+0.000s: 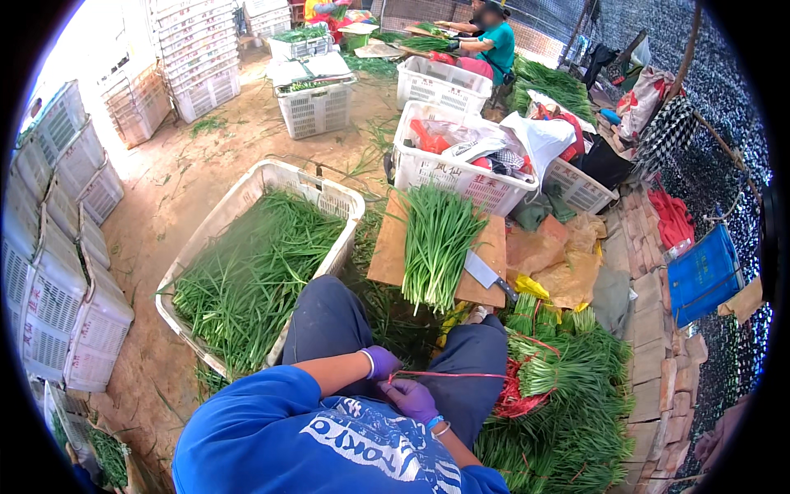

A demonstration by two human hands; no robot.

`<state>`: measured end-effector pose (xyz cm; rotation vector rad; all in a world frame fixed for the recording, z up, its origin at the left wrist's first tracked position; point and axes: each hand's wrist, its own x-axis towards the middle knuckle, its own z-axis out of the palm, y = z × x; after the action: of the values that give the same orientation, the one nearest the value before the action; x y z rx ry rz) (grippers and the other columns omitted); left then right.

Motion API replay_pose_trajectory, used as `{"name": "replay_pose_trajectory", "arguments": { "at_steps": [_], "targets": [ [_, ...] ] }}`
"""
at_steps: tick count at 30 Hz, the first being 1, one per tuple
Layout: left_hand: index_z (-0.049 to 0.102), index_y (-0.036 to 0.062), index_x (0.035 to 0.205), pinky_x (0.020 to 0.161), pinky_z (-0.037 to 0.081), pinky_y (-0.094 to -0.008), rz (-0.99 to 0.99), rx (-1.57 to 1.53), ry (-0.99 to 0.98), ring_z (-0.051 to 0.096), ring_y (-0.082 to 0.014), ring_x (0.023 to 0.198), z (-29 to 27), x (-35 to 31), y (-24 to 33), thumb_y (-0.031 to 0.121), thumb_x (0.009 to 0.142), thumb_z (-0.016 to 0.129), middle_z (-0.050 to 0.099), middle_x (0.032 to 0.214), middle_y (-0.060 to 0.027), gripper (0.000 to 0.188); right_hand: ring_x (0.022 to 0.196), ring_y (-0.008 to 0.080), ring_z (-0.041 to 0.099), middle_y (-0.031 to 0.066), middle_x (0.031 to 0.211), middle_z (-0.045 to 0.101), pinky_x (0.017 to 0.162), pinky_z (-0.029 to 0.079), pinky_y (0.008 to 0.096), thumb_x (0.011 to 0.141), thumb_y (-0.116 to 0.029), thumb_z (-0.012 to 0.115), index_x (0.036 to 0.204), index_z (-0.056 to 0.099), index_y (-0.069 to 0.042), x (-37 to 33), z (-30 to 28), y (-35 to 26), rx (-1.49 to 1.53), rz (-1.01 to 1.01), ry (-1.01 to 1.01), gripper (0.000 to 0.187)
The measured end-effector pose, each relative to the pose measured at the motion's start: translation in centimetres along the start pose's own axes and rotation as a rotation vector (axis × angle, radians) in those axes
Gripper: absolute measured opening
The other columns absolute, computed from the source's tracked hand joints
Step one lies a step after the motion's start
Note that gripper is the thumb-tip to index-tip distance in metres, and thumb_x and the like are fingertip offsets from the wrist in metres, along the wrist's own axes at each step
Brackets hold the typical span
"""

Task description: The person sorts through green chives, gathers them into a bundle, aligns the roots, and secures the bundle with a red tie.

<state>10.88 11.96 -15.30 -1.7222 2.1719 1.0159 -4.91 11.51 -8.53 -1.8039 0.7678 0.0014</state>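
Note:
Both my hands wear purple gloves and meet close in front of my body. A thin red string (461,375) runs from between them to the right, toward a heap of red string (514,393). The fingers of my left hand (382,362) are closed at the string's end. My right hand (414,400) is also closed, pinching the string just beside it. Ahead of my knees, a loose bunch of garlic chives (440,247) lies on a wooden board (385,255). A cleaver (485,270) rests on the board, right of the bunch, its dark handle toward me.
A white crate (350,200) of loose chives stands at my left. Tied chive bundles (568,395) are piled at my right, beside bricks (650,329). Beyond the board stands a crate (461,185) of bags. Stacked crates (62,288) line the left; a co-worker (496,45) sits at the back.

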Motion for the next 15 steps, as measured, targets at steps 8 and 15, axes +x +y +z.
{"name": "replay_pose_trajectory", "arguments": {
  "at_steps": [8, 15],
  "targets": [
    [0.059, 0.0108, 0.097, 0.069, 0.047, -0.0403, 0.001, 0.028, -0.005, 0.06, -0.0316, 0.086, -0.46, -0.48, 0.31, 0.023, 0.074, 0.051, 0.062, 0.093, -0.0142, 0.027, 0.058, 0.0187, 0.055, 0.0095, 0.067, 0.058, 0.059, 0.043, 0.0292, 0.081, -0.035, 0.056, 0.082, 0.062, -0.006, -0.06, -0.12, 0.2, -0.074, -0.033, 0.012, 0.029],
    [0.058, 0.0111, 0.098, 0.07, 0.047, -0.0401, -0.003, 0.029, -0.02, 0.059, -0.0315, 0.087, -0.22, -0.31, 0.12, 0.023, 0.074, 0.051, 0.062, 0.093, -0.014, 0.028, 0.057, 0.0184, 0.054, 0.0095, 0.066, 0.057, 0.058, 0.042, 0.0291, 0.082, -0.035, 0.056, 0.081, 0.062, -0.006, -0.16, -0.15, -0.07, -0.076, -0.036, 0.016, 0.029]
  ]
}}
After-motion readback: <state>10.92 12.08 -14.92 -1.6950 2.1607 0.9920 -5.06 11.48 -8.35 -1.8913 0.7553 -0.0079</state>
